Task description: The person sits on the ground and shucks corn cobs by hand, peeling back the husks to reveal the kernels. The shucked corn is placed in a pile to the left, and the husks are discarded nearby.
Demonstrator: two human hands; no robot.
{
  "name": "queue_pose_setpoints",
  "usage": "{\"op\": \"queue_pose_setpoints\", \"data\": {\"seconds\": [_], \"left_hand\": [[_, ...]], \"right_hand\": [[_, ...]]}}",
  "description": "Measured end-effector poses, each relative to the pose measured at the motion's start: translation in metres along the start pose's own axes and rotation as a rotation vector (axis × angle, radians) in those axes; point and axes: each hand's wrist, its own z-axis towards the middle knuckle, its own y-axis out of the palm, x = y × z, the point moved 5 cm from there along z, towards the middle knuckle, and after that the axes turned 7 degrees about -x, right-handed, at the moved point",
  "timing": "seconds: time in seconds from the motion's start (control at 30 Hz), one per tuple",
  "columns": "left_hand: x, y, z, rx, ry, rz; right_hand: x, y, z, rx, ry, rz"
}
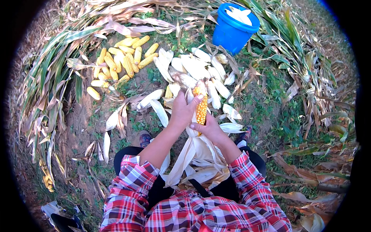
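A yellow ear of corn (202, 108) stands out in front of me, held between both hands, its tip pointing away. My left hand (183, 108) grips its upper left side, thumb across the kernels, with a strip of pale husk beside it. Lower down, my right hand (211, 129) is closed around the base of the ear. Peeled husk leaves (185, 156) hang below the base toward my lap. Just beyond my hands lies a heap of corn ears in pale husks (197, 66).
Husked yellow ears (124, 61) are piled at the far left. A blue plastic bucket (233, 33) with pale husks in its mouth stands at the far right. Cut corn stalks (49, 84) curve around the left, back and right. Loose husks (113, 119) litter the ground.
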Motion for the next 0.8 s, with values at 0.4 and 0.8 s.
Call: {"op": "queue_pose_setpoints", "data": {"seconds": [0.4,0.8], "left_hand": [[-0.004,0.006,-0.005,0.099,-0.036,0.350],[-0.020,0.021,-0.012,0.020,-0.231,0.084]], "right_hand": [[-0.037,-0.011,-0.003,0.145,-0.186,0.074],[-0.049,-0.036,-0.015,0.291,-0.122,0.155]]}}
